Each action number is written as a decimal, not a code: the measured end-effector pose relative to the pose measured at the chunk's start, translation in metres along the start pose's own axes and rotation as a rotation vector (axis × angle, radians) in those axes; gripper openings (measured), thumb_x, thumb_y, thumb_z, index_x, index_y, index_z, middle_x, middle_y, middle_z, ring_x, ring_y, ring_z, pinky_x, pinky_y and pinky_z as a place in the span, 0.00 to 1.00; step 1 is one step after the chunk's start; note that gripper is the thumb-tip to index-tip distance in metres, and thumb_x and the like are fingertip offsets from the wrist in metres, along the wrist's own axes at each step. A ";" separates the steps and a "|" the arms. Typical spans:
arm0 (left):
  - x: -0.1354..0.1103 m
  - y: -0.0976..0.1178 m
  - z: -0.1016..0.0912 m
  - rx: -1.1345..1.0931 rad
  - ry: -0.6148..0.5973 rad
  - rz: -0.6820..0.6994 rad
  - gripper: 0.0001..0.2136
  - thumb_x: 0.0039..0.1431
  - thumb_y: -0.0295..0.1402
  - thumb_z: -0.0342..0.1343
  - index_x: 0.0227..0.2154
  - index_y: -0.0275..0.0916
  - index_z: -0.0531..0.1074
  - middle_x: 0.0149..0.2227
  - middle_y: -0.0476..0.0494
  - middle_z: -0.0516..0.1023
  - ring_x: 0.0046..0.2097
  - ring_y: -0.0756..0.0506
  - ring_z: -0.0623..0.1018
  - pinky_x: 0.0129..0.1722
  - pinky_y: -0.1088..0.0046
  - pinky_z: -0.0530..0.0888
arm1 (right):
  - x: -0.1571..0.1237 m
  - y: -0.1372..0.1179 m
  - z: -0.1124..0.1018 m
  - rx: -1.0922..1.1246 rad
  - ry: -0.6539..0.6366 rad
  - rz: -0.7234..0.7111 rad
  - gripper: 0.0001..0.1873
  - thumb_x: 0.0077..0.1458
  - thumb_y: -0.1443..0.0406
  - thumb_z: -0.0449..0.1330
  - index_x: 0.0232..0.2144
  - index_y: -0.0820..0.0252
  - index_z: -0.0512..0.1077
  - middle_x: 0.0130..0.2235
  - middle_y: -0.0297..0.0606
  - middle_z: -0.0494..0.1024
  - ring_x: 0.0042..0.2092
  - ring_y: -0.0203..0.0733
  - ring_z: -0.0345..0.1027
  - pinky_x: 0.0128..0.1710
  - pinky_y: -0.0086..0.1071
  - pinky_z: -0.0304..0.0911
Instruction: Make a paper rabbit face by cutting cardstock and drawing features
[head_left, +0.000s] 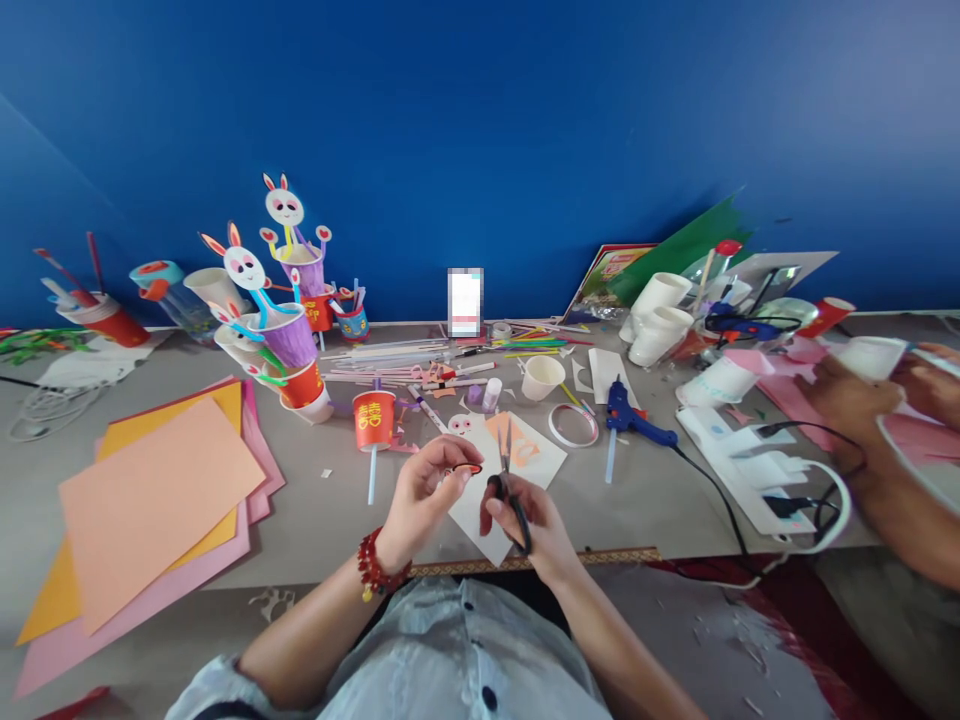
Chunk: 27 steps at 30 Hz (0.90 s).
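Observation:
Between the thumb and fingers of my left hand point(426, 492) is a small orange paper cutout with a dark edge point(468, 468), shaped like a rabbit's ear. My right hand point(534, 518) grips a pair of black-handled scissors point(505, 450), blades pointing away from me and slightly parted. Under both hands lies a white paper sheet point(551, 462), with a scrap of orange paper point(517, 440) on it. A white paper rabbit face point(459, 426) rests just beyond my left hand. Left of it stands a red paper cup point(374, 420) with a straw below.
Coloured paper sheets point(161, 500) are stacked at left, near rabbit cup figures point(289, 340). A blue glue gun point(637, 415), tape roll point(573, 425) and white cup point(543, 377) lie ahead. At right, a power strip point(739, 470) trails cords beside another person's hands point(847, 390).

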<state>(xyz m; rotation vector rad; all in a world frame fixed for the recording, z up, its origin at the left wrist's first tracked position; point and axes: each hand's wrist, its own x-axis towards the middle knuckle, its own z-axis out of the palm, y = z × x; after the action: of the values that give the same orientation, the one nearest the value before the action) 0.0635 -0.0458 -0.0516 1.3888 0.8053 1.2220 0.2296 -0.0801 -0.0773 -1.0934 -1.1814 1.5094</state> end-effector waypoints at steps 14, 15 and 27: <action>-0.001 -0.003 0.008 -0.125 0.035 -0.101 0.08 0.59 0.34 0.60 0.28 0.38 0.68 0.37 0.43 0.76 0.39 0.47 0.74 0.40 0.71 0.71 | -0.007 0.010 0.005 0.036 -0.098 0.109 0.27 0.46 0.42 0.67 0.28 0.60 0.69 0.21 0.33 0.74 0.23 0.35 0.64 0.24 0.27 0.54; -0.001 -0.003 0.008 -0.136 0.041 -0.098 0.08 0.59 0.34 0.60 0.28 0.38 0.68 0.37 0.43 0.76 0.39 0.47 0.74 0.40 0.72 0.71 | -0.007 0.011 0.005 0.041 -0.097 0.109 0.28 0.46 0.42 0.68 0.28 0.60 0.69 0.21 0.33 0.74 0.23 0.35 0.64 0.24 0.27 0.54; -0.003 -0.005 0.011 -0.189 0.083 -0.086 0.08 0.58 0.32 0.61 0.27 0.38 0.69 0.36 0.44 0.75 0.38 0.47 0.73 0.40 0.72 0.69 | -0.006 0.013 0.009 0.061 -0.066 0.120 0.29 0.43 0.41 0.69 0.26 0.60 0.68 0.20 0.30 0.71 0.21 0.33 0.62 0.23 0.27 0.55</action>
<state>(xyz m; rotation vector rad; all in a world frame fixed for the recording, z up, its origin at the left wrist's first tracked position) 0.0744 -0.0506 -0.0557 1.1466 0.7776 1.2617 0.2208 -0.0890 -0.0881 -1.0971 -1.1233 1.6750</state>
